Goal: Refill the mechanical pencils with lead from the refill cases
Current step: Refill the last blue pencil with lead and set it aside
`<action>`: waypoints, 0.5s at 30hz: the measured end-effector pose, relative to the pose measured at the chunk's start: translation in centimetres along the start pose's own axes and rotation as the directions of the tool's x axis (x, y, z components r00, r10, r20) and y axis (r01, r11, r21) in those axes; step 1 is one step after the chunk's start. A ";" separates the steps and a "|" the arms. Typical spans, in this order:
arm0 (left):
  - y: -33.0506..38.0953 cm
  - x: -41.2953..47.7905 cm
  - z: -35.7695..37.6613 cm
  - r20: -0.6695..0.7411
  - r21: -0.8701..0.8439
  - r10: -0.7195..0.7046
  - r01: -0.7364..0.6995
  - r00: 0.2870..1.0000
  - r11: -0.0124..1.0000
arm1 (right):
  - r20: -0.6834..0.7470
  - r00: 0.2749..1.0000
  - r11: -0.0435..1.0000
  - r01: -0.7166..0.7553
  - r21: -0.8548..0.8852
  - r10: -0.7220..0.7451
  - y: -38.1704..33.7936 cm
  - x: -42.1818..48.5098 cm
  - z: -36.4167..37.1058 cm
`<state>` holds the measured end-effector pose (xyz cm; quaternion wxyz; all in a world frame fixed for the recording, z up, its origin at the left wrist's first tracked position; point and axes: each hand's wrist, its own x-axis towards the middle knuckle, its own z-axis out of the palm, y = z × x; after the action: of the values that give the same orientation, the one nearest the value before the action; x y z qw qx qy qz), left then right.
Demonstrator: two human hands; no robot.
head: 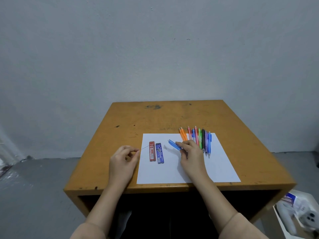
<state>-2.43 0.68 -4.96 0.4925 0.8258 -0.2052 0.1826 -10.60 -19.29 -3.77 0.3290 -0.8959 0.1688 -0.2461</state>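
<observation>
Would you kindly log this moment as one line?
left hand: pinches lead | right hand: holds blue pencil | refill cases: on paper

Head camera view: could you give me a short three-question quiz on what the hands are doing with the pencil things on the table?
1. True or false: the left hand pinches a thin lead by one end.
2. Which colour is the pencil that the right hand holds? A orange, B blue, C green.
3. Fill in: the red refill case and the blue refill case lie side by side on a white sheet of ____.

Key: 1 true. 2 B. 3 paper.
</observation>
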 end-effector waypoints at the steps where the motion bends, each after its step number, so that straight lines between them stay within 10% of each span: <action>1: 0.2 0.0 0.3 0.004 -0.011 -0.002 0.002 1.000 1.000 | -0.001 1.000 1.000 -0.010 0.013 0.011 0.0 -0.1 0.0; 15: 0.6 0.5 2.3 0.132 -0.045 -0.025 0.031 0.991 0.999 | -0.028 1.000 0.999 0.011 0.046 -0.010 0.7 0.0 0.7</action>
<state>-2.06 -1.66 -5.32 0.4995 0.8271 -0.2299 0.1162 -10.33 -19.42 -4.66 0.3459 -0.8855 0.1629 -0.2639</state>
